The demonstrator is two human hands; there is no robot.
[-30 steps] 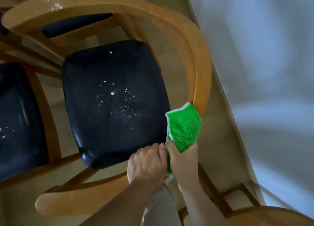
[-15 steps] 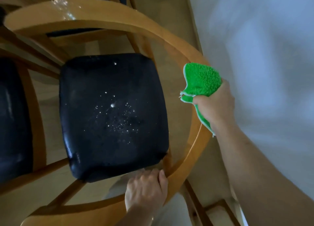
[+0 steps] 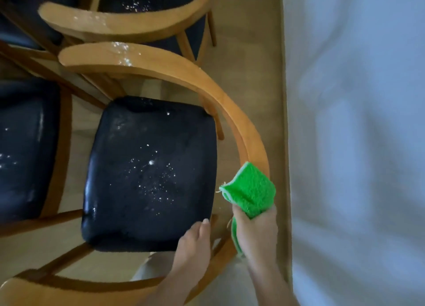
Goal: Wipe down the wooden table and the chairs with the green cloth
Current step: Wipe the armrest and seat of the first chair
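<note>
The right hand (image 3: 255,231) had its grip clamped round the green cloth (image 3: 249,192), which stuck out toward twelve o'clock against the chair (image 3: 250,131)'s curved wooden rail. At nine o'clock of it, the left hand (image 3: 193,246) lay loosely curled at the dark seat (image 3: 149,174)'s corner, holding nothing.

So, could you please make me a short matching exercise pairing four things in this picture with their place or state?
Things:
1. green cloth
2. left hand
3. black seat
4. curved wooden rail

States:
A. speckled with white specks
B. resting on the near right corner of the seat
C. bunched in the right hand
D. arching around the seat's right side

Pairs: 1-C, 2-B, 3-A, 4-D
</note>
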